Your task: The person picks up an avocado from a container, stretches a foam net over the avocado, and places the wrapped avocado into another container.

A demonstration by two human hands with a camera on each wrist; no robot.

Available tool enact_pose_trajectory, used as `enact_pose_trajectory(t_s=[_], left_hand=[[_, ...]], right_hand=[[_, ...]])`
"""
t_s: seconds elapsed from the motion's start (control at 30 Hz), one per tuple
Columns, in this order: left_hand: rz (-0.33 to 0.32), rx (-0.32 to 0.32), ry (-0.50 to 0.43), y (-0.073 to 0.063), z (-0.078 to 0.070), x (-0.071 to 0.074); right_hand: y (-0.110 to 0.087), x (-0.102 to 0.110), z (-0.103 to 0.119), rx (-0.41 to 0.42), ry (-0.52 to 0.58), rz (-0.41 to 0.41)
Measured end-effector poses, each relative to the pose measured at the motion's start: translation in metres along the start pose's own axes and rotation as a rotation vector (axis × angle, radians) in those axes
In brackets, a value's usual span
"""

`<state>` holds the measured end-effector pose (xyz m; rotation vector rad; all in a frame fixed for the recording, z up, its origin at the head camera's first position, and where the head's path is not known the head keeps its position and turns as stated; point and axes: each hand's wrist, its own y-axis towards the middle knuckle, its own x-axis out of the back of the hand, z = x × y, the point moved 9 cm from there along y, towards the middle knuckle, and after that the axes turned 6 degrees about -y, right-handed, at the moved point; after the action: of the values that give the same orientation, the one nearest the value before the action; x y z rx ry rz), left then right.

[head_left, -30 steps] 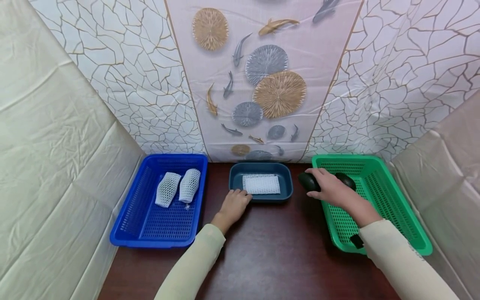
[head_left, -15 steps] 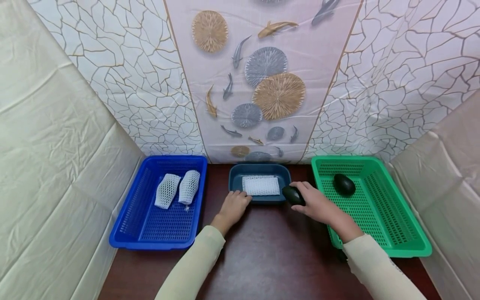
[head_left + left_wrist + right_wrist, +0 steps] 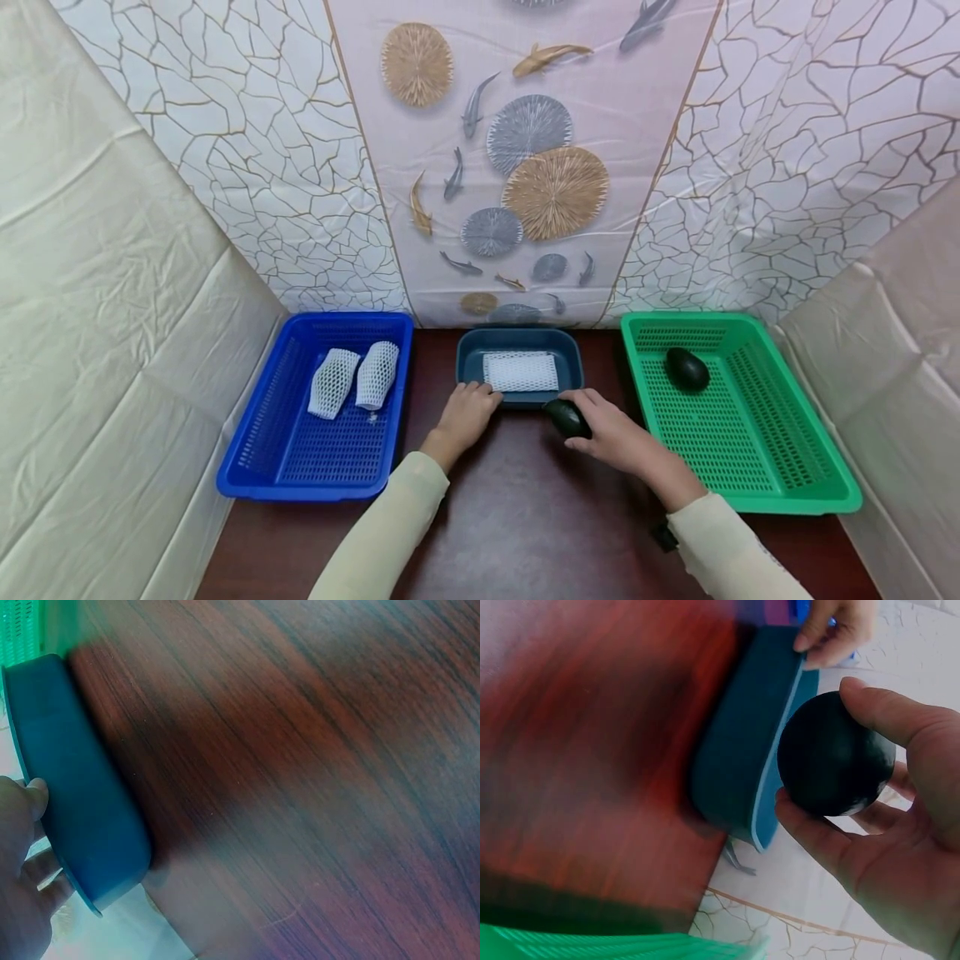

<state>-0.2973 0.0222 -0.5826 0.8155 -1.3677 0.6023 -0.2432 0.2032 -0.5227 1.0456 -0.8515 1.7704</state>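
Note:
Between thumb and fingers my right hand [image 3: 612, 434] grips a dark, smooth avocado [image 3: 567, 419], held close to the near right corner of the small teal tray [image 3: 468, 343]. In the right wrist view the avocado [image 3: 829, 754] overlaps the tray's rim. My left hand [image 3: 467, 414] pinches that tray's near left rim, with the thumb [image 3: 37, 796] on the outer wall. Flat inside the tray lies a white foam net sleeve [image 3: 521, 372]. A second avocado [image 3: 687, 369] rests in the green basket [image 3: 813, 433].
On the left stands a blue basket [image 3: 247, 417] containing two plump white foam net sleeves [image 3: 333, 383]. Dark brown wood tabletop [image 3: 517, 508] stretches in front of the tray. A patterned cloth [image 3: 450, 275] hangs right behind the containers, and plain cloth walls rise at both sides.
My right hand has carried the avocado left, from over the green basket's edge to the teal tray's near right corner. My left hand has stayed on the rim.

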Motion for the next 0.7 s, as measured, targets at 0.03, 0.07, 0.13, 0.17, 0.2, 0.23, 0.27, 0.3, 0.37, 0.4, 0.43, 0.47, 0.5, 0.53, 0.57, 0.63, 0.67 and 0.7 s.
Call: enact_pose_trajectory(t_s=[0.03, 0.07, 0.13, 0.17, 0.2, 0.23, 0.27, 0.3, 0.37, 0.4, 0.43, 0.47, 0.5, 0.53, 0.57, 0.63, 0.67, 0.7], left_hand=[[-0.002, -0.001, 0.0, 0.0, 0.0, 0.0], [-0.001, -0.002, 0.001, 0.0, 0.0, 0.0], [-0.004, -0.005, -0.001, 0.0, 0.0, 0.0], [-0.005, -0.007, -0.002, 0.0, 0.0, -0.001], [-0.007, -0.008, -0.003, 0.0, 0.0, -0.001], [-0.011, -0.01, -0.005, 0.0, 0.0, 0.0], [-0.011, -0.011, -0.006, 0.0, 0.0, 0.0], [-0.012, -0.012, -0.007, 0.0, 0.0, 0.0], [-0.012, -0.013, -0.006, 0.0, 0.0, 0.0], [-0.011, -0.012, -0.004, 0.0, 0.0, 0.0], [-0.01, -0.012, -0.002, 0.0, 0.0, 0.0], [-0.009, -0.011, -0.001, 0.0, 0.0, -0.001], [-0.009, -0.011, 0.0, 0.0, 0.0, -0.001], [-0.009, -0.011, 0.001, 0.0, 0.0, -0.001], [-0.01, -0.011, 0.002, 0.0, 0.0, -0.001], [-0.011, -0.01, 0.0, 0.0, 0.0, -0.001], [-0.012, -0.01, -0.001, 0.0, 0.0, 0.0], [-0.015, -0.01, -0.003, 0.0, 0.0, 0.0]], right_hand=[[-0.001, -0.003, 0.001, 0.003, 0.004, 0.009], [-0.002, -0.007, 0.002, 0.007, 0.006, 0.016], [-0.004, -0.013, 0.002, 0.008, 0.002, 0.022], [-0.005, -0.016, 0.002, 0.01, 0.001, 0.022], [-0.006, -0.019, 0.002, 0.011, -0.002, 0.021], [-0.007, -0.022, 0.002, 0.014, -0.007, 0.019], [-0.008, -0.024, 0.002, 0.018, -0.013, 0.015], [-0.009, -0.027, 0.002, 0.022, -0.021, 0.01], [-0.01, -0.031, 0.001, 0.032, -0.031, 0.001], [-0.011, -0.034, 0.001, 0.038, -0.039, -0.004], [-0.011, -0.036, 0.001, 0.042, -0.046, -0.008], [-0.011, -0.038, 0.001, 0.042, -0.051, -0.011], [-0.012, -0.041, 0.0, 0.041, -0.057, -0.014], [-0.012, -0.043, 0.0, 0.039, -0.061, -0.016], [-0.012, -0.045, -0.001, 0.036, -0.068, -0.018], [-0.013, -0.048, -0.003, 0.029, -0.072, -0.021], [-0.013, -0.05, -0.004, 0.026, -0.072, -0.023], [-0.013, -0.051, -0.004, 0.023, -0.071, -0.025]])
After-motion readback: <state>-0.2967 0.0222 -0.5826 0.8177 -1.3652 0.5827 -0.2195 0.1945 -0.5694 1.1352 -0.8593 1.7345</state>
